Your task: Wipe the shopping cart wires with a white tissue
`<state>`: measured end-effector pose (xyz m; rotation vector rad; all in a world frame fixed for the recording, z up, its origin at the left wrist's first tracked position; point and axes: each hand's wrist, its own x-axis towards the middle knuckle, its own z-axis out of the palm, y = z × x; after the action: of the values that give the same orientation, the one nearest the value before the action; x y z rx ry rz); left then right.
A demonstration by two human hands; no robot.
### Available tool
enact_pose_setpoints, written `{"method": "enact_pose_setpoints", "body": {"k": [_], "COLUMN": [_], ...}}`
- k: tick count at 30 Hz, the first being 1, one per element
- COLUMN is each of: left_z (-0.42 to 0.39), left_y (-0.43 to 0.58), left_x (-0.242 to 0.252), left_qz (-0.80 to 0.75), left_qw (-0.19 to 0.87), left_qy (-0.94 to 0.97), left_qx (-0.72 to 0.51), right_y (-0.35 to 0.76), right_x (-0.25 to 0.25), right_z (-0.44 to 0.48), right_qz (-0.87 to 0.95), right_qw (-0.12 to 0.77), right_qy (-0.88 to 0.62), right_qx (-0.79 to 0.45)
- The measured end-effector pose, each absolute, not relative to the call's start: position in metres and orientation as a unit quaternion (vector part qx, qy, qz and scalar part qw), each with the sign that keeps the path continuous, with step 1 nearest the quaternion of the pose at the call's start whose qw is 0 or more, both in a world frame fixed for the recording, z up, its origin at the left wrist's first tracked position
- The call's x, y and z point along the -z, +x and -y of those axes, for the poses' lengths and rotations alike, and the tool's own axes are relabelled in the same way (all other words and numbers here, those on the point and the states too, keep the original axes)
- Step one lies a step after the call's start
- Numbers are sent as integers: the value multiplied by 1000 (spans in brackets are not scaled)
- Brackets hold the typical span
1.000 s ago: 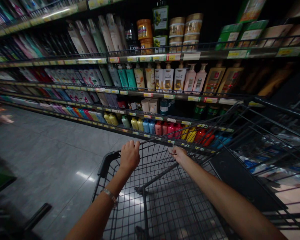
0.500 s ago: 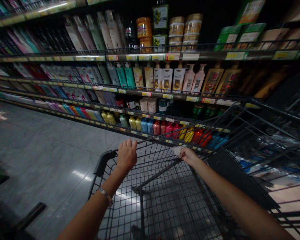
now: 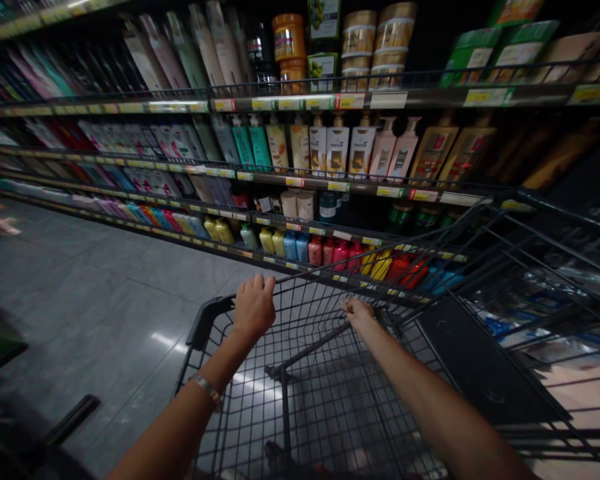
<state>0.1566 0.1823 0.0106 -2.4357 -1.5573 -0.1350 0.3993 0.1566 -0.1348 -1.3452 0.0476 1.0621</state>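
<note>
A black wire shopping cart [image 3: 205, 321] stands before me. My left hand [image 3: 255, 307], with a metal-looking band at its wrist, is closed over the rim near the cart's dark corner. Inside the basket, below the far rim, my right hand [image 3: 361, 313] pinches a small crumpled, whitish, see-through piece [image 3: 347, 302]. It looks like thin plastic, though most of it is hidden by the fingers. Through the wire grid the floor and the cart's lower frame show.
Shelves full of bottles run along the far side, with white pump bottles [image 3: 337, 150], gold jars [image 3: 397, 37] and coloured bottles [image 3: 340, 256] at the bottom. Grey tiled floor [image 3: 105, 287] stretches left. Shiny packages [image 3: 535, 320] show through the wires at right.
My right hand has moved a little left within the basket, and less of the whitish piece shows. My left hand keeps its place on the rim. The view has tilted slightly.
</note>
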Motion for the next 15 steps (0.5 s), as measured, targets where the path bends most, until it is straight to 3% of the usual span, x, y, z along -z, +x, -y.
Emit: {"method": "enact_pose_setpoints", "body": {"k": [15], "left_z": [-189], "left_y": [150], "left_x": [-22], "left_qz": [532], "left_qw": [91], "left_qy": [-840], "left_qx": [57], "right_y": [445], "right_x": [55], "right_z": [-164], "right_qz": [33], "right_qw": [726], "right_qy": [-477], "right_qx": [-494]}}
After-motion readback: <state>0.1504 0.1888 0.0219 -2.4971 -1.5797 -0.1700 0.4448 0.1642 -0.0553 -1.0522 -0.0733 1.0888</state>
